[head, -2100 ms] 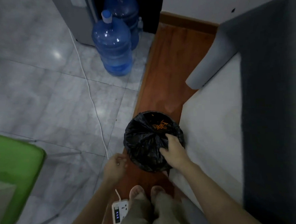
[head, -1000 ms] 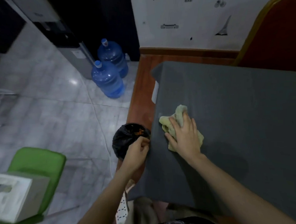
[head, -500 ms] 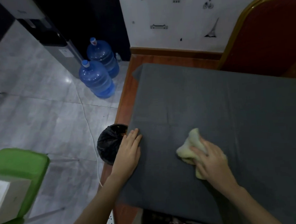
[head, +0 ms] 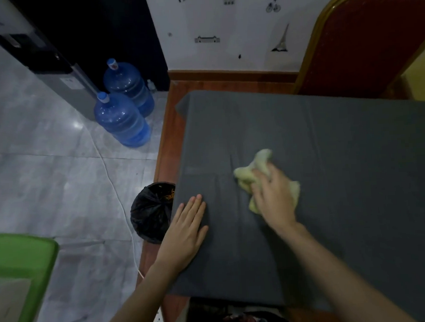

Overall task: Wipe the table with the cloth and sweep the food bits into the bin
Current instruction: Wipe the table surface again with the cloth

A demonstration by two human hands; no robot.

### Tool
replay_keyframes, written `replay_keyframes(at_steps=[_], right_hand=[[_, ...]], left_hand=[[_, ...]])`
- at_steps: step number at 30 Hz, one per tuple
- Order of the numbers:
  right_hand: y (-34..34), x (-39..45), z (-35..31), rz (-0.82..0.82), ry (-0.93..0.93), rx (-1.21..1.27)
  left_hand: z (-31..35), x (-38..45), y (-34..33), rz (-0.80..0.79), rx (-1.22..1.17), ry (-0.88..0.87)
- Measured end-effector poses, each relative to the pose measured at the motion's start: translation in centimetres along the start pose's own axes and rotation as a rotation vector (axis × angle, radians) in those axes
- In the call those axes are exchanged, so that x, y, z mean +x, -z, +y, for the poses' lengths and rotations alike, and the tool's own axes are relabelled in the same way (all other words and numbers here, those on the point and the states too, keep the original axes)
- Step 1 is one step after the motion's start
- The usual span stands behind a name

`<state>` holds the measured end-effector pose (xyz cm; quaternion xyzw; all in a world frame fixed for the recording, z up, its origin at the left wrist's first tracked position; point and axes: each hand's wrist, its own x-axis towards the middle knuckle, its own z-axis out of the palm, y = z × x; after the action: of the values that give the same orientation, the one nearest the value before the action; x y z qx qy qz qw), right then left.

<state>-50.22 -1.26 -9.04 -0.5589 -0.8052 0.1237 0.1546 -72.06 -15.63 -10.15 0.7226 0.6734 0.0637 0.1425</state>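
Head view: my right hand (head: 273,199) is on the yellow-green cloth (head: 261,163), fingers curled over the bunched fabric, pressing it onto the grey tabletop (head: 341,154) near the middle. It's motion-blurred, so I can't tell the exact grip. My left hand (head: 186,228) lies flat with straight fingers at the tabletop's left edge. Just beside it on the floor stands the black-bagged bin (head: 151,210), orange food bits (head: 169,195) inside. Two blue water jugs (head: 123,118) stand further back.
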Motion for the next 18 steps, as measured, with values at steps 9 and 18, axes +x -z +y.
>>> replay_keyframes(at_steps=[9, 18], right_hand=[[0.9, -8.9, 1.9, -0.082, 0.084, 0.005], [10.2, -10.4, 18.6, 0.080, -0.501, -0.198]], left_hand=[[1.9, 4.5, 0.7, 0.030, -0.088, -0.060], [10.7, 12.7, -1.5, -0.008, -0.035, -0.122]])
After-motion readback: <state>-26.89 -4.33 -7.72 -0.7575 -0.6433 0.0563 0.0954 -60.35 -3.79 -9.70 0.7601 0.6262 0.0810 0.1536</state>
